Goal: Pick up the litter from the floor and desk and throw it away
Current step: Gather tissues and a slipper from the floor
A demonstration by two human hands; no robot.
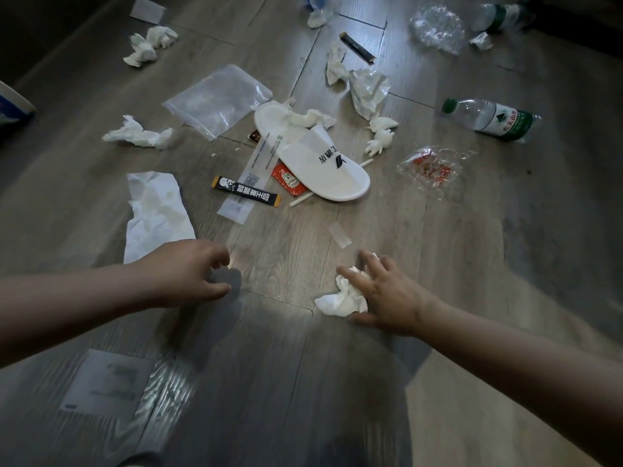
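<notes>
Right hand (381,293) splayed on crumpled tissue (342,299) on the floor (286,365), not yet gripping | left hand (188,271) loosely curled, empty | we close round the whole wad — bunch it, then lift.

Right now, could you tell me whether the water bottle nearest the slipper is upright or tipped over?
Tipped over: the bottle lies on its side on the floor, green cap toward the slipper.

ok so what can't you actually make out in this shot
Head view only:
- blue-and-white object: cut off by the left edge, unidentifiable
- brown packet: partly under the white slipper
- flat sheet, bottom left: print blurred
- right hand on crumpled tissue: grip unclear, fingers cover it
</notes>
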